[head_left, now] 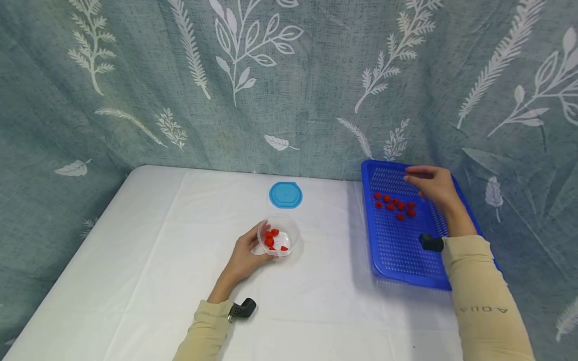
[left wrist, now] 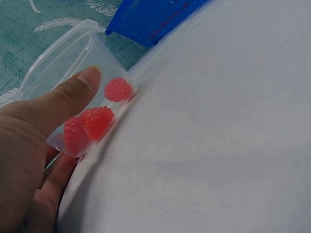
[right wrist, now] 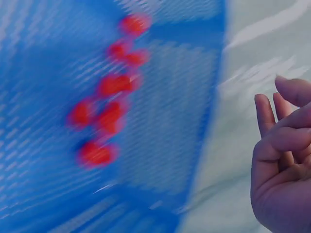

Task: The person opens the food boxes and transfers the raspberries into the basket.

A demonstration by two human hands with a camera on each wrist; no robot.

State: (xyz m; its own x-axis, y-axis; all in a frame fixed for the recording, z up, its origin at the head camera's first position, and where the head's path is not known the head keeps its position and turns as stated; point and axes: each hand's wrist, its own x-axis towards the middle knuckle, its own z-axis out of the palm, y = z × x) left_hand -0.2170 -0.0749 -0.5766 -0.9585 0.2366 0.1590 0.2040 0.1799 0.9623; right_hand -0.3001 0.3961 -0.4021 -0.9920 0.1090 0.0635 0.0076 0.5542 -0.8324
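Note:
My left hand (head_left: 247,254) holds a clear plastic tub (head_left: 293,235) on the white table, thumb against its near side. Several red raspberries (left wrist: 98,122) lie inside the tub. Over the far right part of a blue perforated basket (head_left: 384,260) is my right hand (head_left: 433,186), its fingers bent loosely and nothing seen between them in the right wrist view. More raspberries (head_left: 401,206) lie grouped in the basket, left of that hand; they look blurred in the right wrist view. A speck of red shows just under the right hand; whether it is touched cannot be told.
A round blue lid (head_left: 286,195) lies flat on the white-covered table (head_left: 180,281), behind the tub. The basket stands at the table's right side. A green leaf-patterned curtain (head_left: 311,90) hangs along the back and both sides.

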